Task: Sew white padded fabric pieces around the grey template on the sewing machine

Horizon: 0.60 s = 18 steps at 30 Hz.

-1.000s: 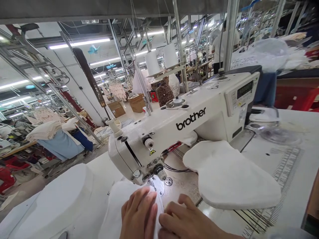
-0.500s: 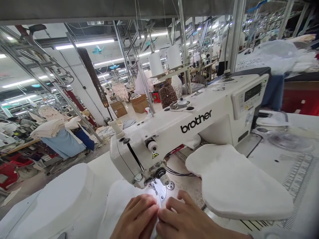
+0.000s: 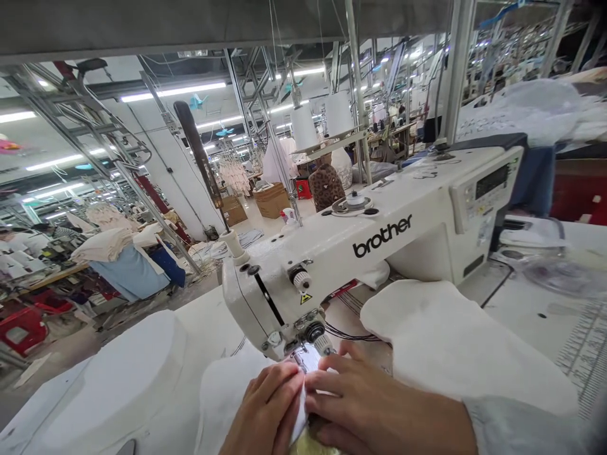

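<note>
In the head view a white sewing machine (image 3: 384, 237) stands before me, its lit presser foot (image 3: 300, 361) just ahead of my fingertips. My left hand (image 3: 268, 404) presses a white fabric piece (image 3: 222, 385) with its fingers together, close to the foot. Opposite it, my right hand (image 3: 360, 398) has curled fingers gripping the same fabric's edge, and the two sets of fingertips almost meet. Part of the fabric is hidden under the hands. Something pale yellow (image 3: 313, 440) shows below, between the wrists; I cannot make out what it is.
A stack of white cut pieces (image 3: 465, 341) lies right of the needle area, beside a printed ruler scale (image 3: 585, 354). White padded pieces (image 3: 114, 373) lie on the left. Thread cones (image 3: 303, 126) stand behind the machine. A metal tip (image 3: 127, 447) shows at the front edge.
The whole view has shifted, with the machine lower and further right. My right hand has come forward over the needle plate, more forearm and sleeve show, and the pale yellow thing has become more visible.
</note>
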Available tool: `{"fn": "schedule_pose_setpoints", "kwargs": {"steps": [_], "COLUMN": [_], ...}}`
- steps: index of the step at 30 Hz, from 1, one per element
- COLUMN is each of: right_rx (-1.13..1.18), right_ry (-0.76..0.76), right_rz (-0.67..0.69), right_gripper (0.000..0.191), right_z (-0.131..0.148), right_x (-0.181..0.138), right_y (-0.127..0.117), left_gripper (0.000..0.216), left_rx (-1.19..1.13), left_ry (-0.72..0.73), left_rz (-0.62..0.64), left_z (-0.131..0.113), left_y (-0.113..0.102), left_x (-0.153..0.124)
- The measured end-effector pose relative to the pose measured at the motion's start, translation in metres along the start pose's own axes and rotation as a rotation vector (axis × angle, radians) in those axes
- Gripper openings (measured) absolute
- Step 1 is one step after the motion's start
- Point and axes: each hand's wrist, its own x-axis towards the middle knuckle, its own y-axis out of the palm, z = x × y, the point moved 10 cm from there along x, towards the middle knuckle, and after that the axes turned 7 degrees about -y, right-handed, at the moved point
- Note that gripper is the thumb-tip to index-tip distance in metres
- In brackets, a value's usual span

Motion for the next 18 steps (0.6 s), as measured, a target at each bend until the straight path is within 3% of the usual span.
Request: {"fn": "schedule_pose_setpoints", "kwargs": {"steps": [4,7,11,18], "right_rx": [0.074,0.062,0.003,-0.106], "right_ry": [0.044,0.073,0.092,0.085], "right_rz": [0.017,0.014,-0.024,-0.132], "right_gripper": [0.012,0.016,0.012,0.008], "right_z": [-0.004,-0.005,-0.007,-0.010], "right_x": [-0.002,-0.004,-0.005,-0.008], "right_y": [0.001,0.000,-0.002,-0.007], "left_gripper": [0.020,0.017,0.015,0.022], "left_rx": [-0.067,-0.123,-0.151,-0.115], "left_ry": [0.121,0.132,0.075,-0.066], "left_rz": [0.091,0.053,-0.050,-0.050], "left_z": [-0.009,-0.008,-0.006,0.001], "left_y": [-0.010,-0.013,-0.016,0.003], "left_x": [0.006,0.003,-0.001,-0.011]}}
